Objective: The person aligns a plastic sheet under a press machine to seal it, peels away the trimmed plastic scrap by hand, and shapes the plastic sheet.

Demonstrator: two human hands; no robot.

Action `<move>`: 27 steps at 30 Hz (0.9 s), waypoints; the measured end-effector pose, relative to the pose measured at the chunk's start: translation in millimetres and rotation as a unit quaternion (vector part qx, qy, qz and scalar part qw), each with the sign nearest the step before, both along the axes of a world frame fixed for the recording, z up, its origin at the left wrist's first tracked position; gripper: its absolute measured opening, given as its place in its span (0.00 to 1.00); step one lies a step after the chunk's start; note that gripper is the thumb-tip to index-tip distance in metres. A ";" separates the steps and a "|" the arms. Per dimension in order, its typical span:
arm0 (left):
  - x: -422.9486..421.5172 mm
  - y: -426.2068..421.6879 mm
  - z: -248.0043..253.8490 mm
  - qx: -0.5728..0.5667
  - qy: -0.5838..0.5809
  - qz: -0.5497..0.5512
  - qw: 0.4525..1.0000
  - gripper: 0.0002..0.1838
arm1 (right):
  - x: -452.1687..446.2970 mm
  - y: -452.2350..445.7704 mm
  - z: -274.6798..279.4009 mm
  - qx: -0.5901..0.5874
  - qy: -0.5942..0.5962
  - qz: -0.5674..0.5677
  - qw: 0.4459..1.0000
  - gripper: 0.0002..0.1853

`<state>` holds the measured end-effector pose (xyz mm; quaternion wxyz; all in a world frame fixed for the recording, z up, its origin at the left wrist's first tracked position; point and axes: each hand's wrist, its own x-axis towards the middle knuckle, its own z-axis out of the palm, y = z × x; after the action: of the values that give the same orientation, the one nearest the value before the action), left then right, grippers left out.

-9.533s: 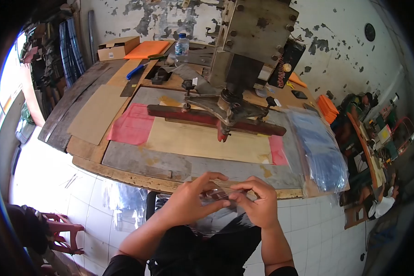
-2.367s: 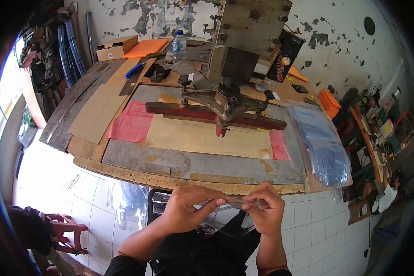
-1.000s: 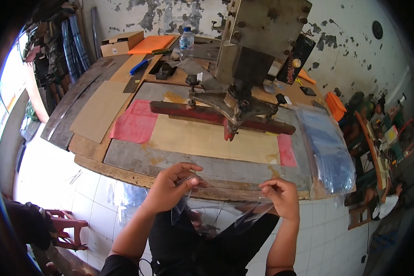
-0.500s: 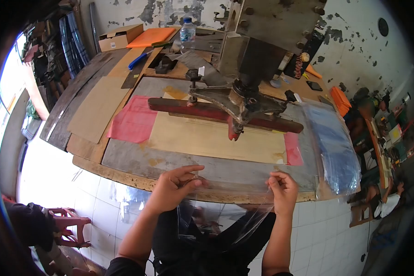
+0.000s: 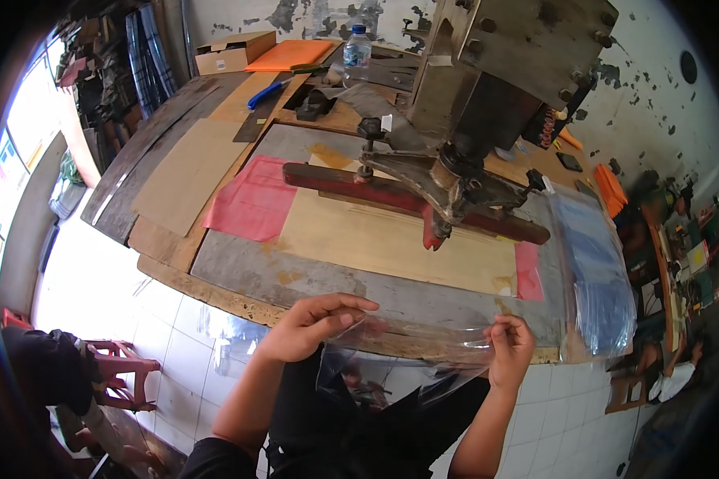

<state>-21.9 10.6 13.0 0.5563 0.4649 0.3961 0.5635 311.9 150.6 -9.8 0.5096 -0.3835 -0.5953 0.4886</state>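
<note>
A clear plastic sheet [image 5: 423,355] is stretched between my two hands, just in front of the bench's near edge. My left hand [image 5: 313,326] pinches its left corner between thumb and fingers. At the other end, my right hand [image 5: 510,351] grips the upper right corner with closed fingers. Beyond the hands, a yellowish board [image 5: 359,239] lies over a pink sheet [image 5: 252,199] on the grey metal plate [image 5: 311,283]. Above the board sits the red bar [image 5: 359,190] of a heavy press [image 5: 487,120].
A stack of clear plastic sheets [image 5: 595,279] lies at the bench's right end. Farther back are a water bottle [image 5: 357,56], a cardboard box [image 5: 236,54], an orange folder [image 5: 291,56] and a blue-handled tool [image 5: 265,94]. A red stool [image 5: 120,371] and a person are at lower left.
The bench and press have shifted right and slightly tilted in view as my head moved. Both hands still hold the plastic sheet, now a little higher and spread flatter.
</note>
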 end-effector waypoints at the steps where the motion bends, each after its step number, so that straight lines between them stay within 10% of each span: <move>1: -0.1 0.0 0.6 0.000 -0.001 0.002 1.000 0.19 | 0.6 0.1 -0.6 -0.005 0.007 0.001 1.000 0.16; 27: 9.5 -7.8 5.2 0.010 0.108 0.106 0.988 0.09 | 2.1 0.6 -0.5 -0.008 0.030 0.011 0.999 0.15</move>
<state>-12.3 2.8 18.2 0.4429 0.4842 0.4951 0.5694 314.0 151.3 -10.4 0.5184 -0.3660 -0.5804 0.5103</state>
